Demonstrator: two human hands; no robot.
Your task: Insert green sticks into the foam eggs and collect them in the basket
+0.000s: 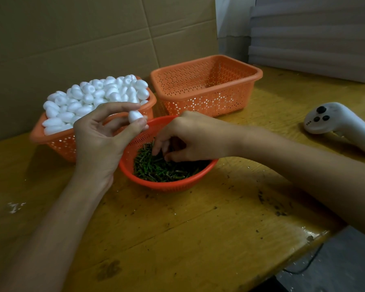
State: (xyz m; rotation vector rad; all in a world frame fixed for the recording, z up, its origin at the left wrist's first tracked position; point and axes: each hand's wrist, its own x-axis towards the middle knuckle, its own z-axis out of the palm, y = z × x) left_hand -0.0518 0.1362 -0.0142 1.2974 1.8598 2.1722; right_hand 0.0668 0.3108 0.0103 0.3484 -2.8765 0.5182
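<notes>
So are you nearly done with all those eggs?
No, barely begun. Done: nothing shows in the far basket. In hand: the left hand pinches one foam egg, no stick showing in it, while the right hand reaches into the green sticks. Left: the heaped egg pile.

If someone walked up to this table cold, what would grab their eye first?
The heap of white foam eggs piled above its orange basket at the back left stands out most. In front of it the left hand pinches one egg, while the right hand reaches into the round red bowl of green sticks. Behind the bowl, a second orange basket looks empty.
</notes>
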